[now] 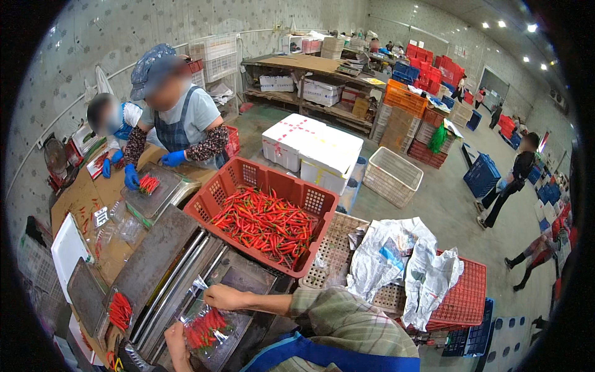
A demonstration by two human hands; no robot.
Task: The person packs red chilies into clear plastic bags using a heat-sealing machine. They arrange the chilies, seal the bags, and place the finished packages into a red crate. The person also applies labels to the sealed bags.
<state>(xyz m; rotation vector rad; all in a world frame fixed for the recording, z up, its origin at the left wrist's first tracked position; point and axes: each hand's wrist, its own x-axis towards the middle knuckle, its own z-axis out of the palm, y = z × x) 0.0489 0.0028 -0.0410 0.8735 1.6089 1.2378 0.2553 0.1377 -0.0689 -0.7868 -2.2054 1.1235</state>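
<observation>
A pack of red chili peppers [207, 328] in clear film lies on the dark plate of the wrapping machine [260, 274]. My right hand [224, 297] is closed on the upper end of the clear plastic film [199, 284], beside the machine's metal rollers [174, 283]. At the pack's lower left, my left hand [175, 339] has its fingers curled at the film's edge; whether it grips the film is hard to see. Beyond the rollers sits another pack of red chilies [120, 310].
A red-brown crate [320, 232] of loose chilies stands just beyond my right arm. Crumpled white sheeting [390, 255] covers crates at my right. Across the table, a person in blue gloves [132, 177] handles chilies on a scale [155, 195]. White foam boxes [311, 144] stand behind.
</observation>
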